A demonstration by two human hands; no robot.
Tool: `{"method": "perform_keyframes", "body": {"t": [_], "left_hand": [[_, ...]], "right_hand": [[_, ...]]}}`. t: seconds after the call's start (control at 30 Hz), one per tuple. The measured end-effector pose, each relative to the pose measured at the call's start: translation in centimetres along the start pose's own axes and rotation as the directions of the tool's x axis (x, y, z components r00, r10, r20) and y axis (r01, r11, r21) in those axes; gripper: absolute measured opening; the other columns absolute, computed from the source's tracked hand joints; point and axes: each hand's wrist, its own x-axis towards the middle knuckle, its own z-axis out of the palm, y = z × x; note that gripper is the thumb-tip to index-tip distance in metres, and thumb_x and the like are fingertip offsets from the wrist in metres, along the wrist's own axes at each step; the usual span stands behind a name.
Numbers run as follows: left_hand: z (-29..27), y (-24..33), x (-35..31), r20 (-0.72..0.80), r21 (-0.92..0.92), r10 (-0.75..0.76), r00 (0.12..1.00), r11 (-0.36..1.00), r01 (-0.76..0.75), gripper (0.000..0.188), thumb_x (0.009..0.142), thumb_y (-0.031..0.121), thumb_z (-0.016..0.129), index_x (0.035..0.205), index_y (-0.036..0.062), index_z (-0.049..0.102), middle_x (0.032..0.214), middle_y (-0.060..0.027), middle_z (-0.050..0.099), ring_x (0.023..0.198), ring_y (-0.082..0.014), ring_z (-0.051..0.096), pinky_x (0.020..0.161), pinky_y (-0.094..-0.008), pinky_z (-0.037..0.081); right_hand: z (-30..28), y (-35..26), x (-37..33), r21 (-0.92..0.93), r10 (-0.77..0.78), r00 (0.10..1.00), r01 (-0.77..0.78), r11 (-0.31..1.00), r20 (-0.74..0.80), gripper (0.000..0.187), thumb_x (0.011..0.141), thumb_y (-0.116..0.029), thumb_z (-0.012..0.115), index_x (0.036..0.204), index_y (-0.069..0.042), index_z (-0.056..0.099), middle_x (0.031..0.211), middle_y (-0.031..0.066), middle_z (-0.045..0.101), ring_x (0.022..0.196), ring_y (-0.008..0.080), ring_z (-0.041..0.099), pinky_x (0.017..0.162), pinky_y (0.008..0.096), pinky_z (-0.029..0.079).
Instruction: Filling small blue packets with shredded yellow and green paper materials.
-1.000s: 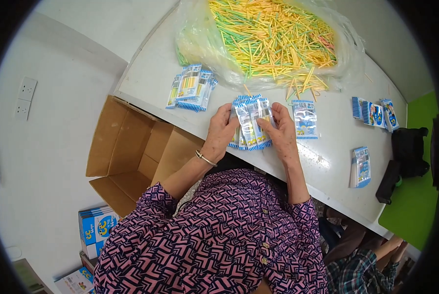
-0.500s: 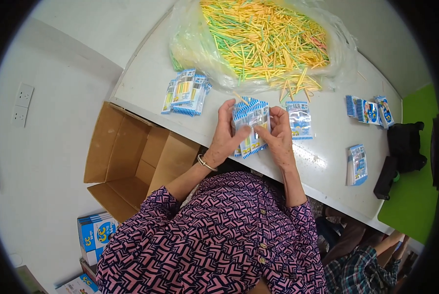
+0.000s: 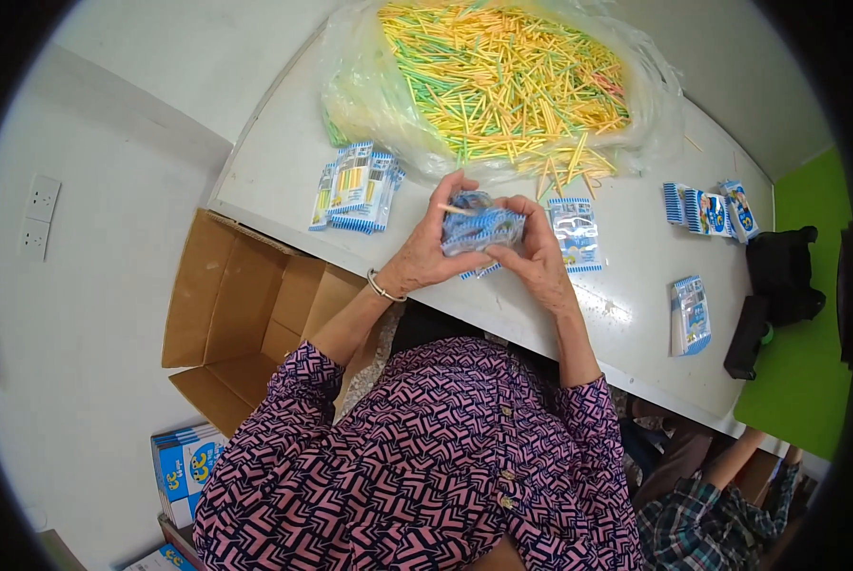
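Note:
Between both hands, over the table's near edge, is a small bunch of blue-and-clear plastic packets, tilted and blurred by motion. My left hand grips the left side, and my right hand the right, thumbs low. A pale thin stick shows at the bunch's upper left; I cannot tell whether it is inside. Just right of my right hand lies a flat blue-striped packet. On the left rests a pile of packets with coloured sticks showing through. Beyond my hands, a large clear bag holds many thin yellow, green and orange sticks.
An open cardboard box stands left below the white table. Blue printed packets and a packet stack lie right, near a black object. Another person's plaid sleeve shows lower right; blue-and-white cartons stand lower left.
The packets in my hands have tipped from lying face-up to tilted and bunched. My left wrist has shifted left and up, and the whole view has moved slightly.

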Motion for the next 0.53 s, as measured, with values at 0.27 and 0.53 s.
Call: {"method": "perform_keyframes", "body": {"t": [0.27, 0.53], "left_hand": [[-0.1, -0.7, -0.3, 0.022, 0.119, -0.104, 0.994, 0.988, 0.1, 0.106, 0.067, 0.01, 0.079, 0.142, 0.0061, 0.004, 0.134, -0.0158, 0.032, 0.121, -0.0252, 0.04, 0.102, -0.0369, 0.035], [-0.6, -0.3, 0.3, 0.13, 0.197, -0.022, 0.991, 0.98, -0.004, 0.108, 0.068, 0.011, 0.078, 0.143, 0.0092, 0.0, 0.138, -0.0175, 0.025, 0.127, -0.0276, 0.032, 0.106, -0.0376, 0.027]], "right_hand": [[-0.8, 0.8, -0.1, -0.19, 0.196, 0.979, -0.183, 0.965, 0.054, 0.062, 0.075, -0.018, 0.072, 0.124, 0.002, 0.04, 0.115, 0.0124, 0.053, 0.103, 0.0172, 0.05, 0.091, 0.0283, 0.038], [-1.0, -0.4, -0.1, -0.213, 0.154, 0.985, -0.134, 0.968, 0.081, 0.058, 0.078, -0.02, 0.071, 0.126, -0.006, 0.041, 0.117, 0.0123, 0.053, 0.112, 0.0154, 0.047, 0.095, 0.0287, 0.036]]}}
